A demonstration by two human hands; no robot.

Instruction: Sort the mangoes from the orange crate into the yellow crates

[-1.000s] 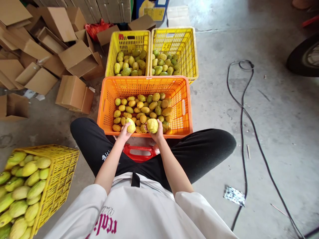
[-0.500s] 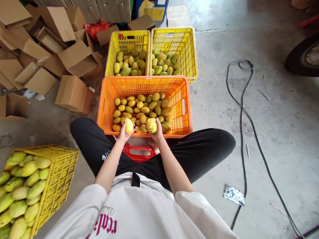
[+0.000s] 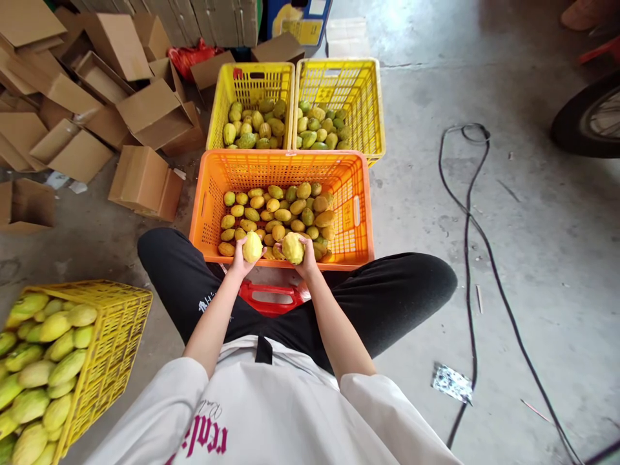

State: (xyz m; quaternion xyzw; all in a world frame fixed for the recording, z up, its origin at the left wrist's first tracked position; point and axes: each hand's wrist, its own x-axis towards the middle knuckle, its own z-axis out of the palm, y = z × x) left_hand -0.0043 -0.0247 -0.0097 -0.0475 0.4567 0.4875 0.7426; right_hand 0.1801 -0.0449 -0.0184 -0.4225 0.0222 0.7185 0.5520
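My left hand is closed around a pale yellow, oval fruit that looks like a small papaya or melon. A second such fruit, lumpier on its surface, sits in the grip of my right hand. Both hands are held a short way apart over the near rim of an orange plastic crate. Inside that crate lie many yellow, orange and greenish fruits of similar shape. My fingers are partly hidden behind the fruit they hold.
Two yellow crates with greenish fruits stand behind the orange one. Another yellow crate, tilted and heaped with larger fruits, is at left. Cardboard boxes lie far left. A black cable and a wheel are on the right.
Both fruits have turned slightly in my hands, and the right one has shifted a little left. The view has moved slightly; the crates and boxes stay in place.
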